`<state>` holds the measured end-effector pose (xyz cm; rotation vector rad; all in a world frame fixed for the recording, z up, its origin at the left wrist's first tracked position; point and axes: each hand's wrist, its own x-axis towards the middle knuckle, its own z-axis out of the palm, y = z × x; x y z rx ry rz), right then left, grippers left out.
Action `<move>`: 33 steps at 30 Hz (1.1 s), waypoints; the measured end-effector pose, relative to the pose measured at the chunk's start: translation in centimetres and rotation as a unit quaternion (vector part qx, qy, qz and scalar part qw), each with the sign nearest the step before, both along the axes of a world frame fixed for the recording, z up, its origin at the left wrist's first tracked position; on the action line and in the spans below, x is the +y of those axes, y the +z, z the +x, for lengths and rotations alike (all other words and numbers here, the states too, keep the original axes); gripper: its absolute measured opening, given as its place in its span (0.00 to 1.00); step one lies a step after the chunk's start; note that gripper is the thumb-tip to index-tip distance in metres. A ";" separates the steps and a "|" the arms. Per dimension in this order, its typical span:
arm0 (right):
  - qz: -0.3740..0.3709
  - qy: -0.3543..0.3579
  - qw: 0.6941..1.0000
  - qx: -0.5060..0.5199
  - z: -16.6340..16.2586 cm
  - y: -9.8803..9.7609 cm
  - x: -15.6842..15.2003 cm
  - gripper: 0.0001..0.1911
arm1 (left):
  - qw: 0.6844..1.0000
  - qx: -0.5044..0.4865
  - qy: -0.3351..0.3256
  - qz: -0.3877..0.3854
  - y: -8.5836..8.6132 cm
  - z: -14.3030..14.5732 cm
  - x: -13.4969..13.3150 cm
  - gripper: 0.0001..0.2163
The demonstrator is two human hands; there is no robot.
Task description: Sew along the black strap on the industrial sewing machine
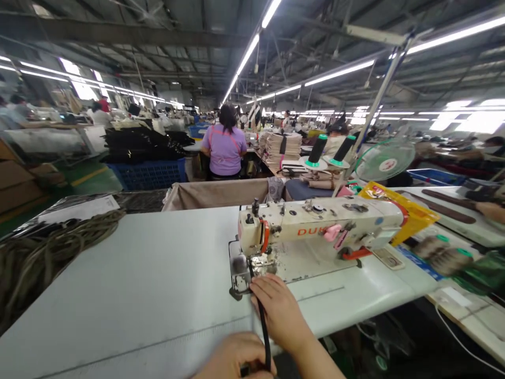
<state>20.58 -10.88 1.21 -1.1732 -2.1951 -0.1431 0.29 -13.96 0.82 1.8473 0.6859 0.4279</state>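
A narrow black strap (262, 321) runs from the needle area of a white sewing machine (292, 231) down toward the table's front edge. My right hand (276, 305) rests close in front of the presser foot, its fingers closed on the strap and guiding it flat. Lower down, my left hand (240, 355) is slightly blurred, with its fingers curled round the strap's near part. The strap's far end is hidden under the machine head.
A heap of olive straps (47, 258) lies on the left of the white table (158, 273). Behind stands a beige fabric bin (221, 195). Black thread cones (317, 150), a fan (386, 163) and a yellow bag (410, 210) are at right. A person in purple (224, 147) sits ahead.
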 end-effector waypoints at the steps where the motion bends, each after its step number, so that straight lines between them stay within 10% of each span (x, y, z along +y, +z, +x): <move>1: -0.003 0.002 1.000 0.000 0.0 0.1 0.0 0.15 | 1.000 -0.009 0.013 -0.002 -0.2 0.2 -0.1 0.07; 33: -0.003 0.011 1.000 -0.003 0.0 0.1 0.0 0.15 | 0.998 -0.063 0.016 0.010 1.0 0.2 -0.1 0.12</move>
